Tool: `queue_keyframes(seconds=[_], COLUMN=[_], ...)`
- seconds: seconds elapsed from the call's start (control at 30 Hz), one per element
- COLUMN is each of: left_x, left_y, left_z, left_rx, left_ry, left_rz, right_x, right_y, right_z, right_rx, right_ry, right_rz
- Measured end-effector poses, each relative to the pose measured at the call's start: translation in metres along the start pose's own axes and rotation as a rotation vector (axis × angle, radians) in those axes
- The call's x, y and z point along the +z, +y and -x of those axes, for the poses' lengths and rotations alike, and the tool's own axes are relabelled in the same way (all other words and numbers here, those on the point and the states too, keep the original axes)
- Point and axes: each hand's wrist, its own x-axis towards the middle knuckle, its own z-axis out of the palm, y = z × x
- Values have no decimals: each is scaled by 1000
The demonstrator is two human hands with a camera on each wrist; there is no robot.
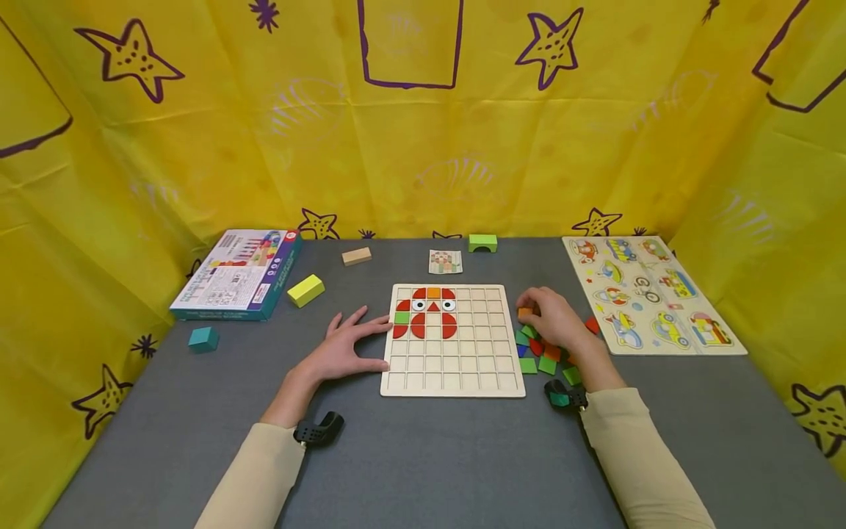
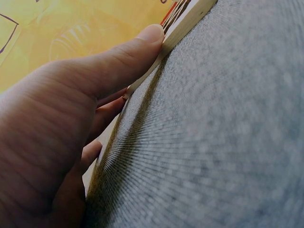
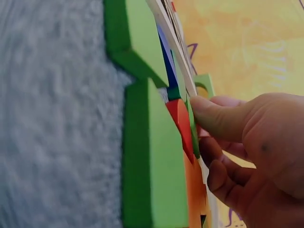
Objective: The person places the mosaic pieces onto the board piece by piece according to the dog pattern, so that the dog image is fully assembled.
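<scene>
While the left hand [image 1: 344, 349] spreads its fingers along the nine o'clock edge of a pale wooden square grid board [image 1: 459, 364], thumb and index both touching the rim, nothing is clasped on that side. Over to three o'clock, and the right hand [image 1: 557, 317] has thumb and fingers pinched on a small orange square tile [image 1: 525, 313], just off the board's edge!

Right under and beside that hand lies a jumble of flat green, red, blue and orange tiles [image 1: 547, 364], several touching or overlapping.

On the board, lying flat between its centre and eleven o'clock, there's a cluster: red curved-edge tiles [image 1: 449, 325], two round-eyed tiles [image 1: 419, 305], a red triangle [image 1: 432, 307], an orange square at the top [image 1: 432, 292] and a green square at the left [image 1: 401, 318].

Out from the board at twelve o'clock, a small printed card [image 1: 446, 262], with a light-green arch block [image 1: 482, 241] near its right. At ten, a plain wooden block [image 1: 357, 256]; between nine and ten, a yellow block [image 1: 306, 291] and, beyond it, a teal-edged printed box [image 1: 231, 275]. Teal block [image 1: 203, 340] at nine; pictured vehicle puzzle board [image 1: 631, 297] towards three.
</scene>
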Motion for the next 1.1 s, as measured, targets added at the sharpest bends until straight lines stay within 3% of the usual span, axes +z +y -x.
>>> queue_keyframes(seconds=[0.2,0.33,0.47,0.8,1.1], left_x=[1,1,0,-1,0], left_y=[-1,-2,-1,0,2], left_z=[1,3,4,3,0], left_rx=[2,-5,-3,-5,-8], left_ry=[6,12,17,7,7], left_rz=[5,8,9,0,-9], right_x=[1,5,16,46,66], right_y=[-11,-26,-43,-89,-114], right_z=[-2,-4,-10,-28,-37], right_rx=[-3,-14,-44,-97,-169], right_ry=[44,44,10,-85,-150], right_rz=[-15,-90,-168,-226,-139])
